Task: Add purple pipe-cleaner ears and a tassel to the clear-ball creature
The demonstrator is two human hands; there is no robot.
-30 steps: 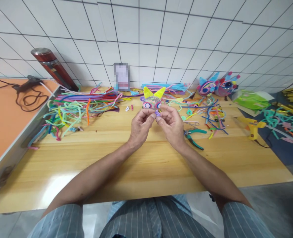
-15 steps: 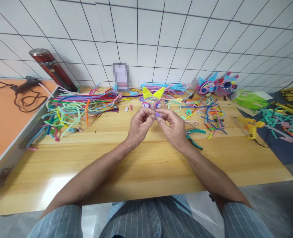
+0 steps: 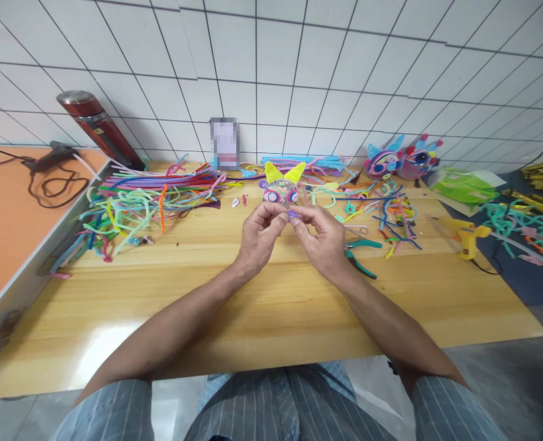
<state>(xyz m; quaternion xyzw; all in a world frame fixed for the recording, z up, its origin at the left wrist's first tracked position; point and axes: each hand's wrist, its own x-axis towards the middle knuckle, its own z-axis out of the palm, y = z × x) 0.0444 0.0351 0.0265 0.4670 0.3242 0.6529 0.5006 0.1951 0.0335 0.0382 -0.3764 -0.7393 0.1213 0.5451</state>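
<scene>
Between my fingertips, in front of a decorated clear ball, is a small purple piece [image 3: 292, 214]. My left hand [image 3: 262, 231] pinches it from the left, and my right hand [image 3: 319, 236] pinches it from the right. Just behind them stands the clear ball [image 3: 281, 188] with yellow pointed ears and round pink, white and blue eyes. The fingers cover part of the purple piece, so its exact shape is hard to make out.
Pipe cleaners [image 3: 133, 205] lie heaped at the left, with a thermos [image 3: 101, 131] behind. A phone [image 3: 225, 144] leans on the wall. Green-handled pliers [image 3: 362, 257], a yellow glue gun [image 3: 466, 236] and two decorated balls [image 3: 384, 160] are at the right.
Both hands keep their pinch on the purple piece, with only a slight shift of the fingers. A little more purple shows between them.
</scene>
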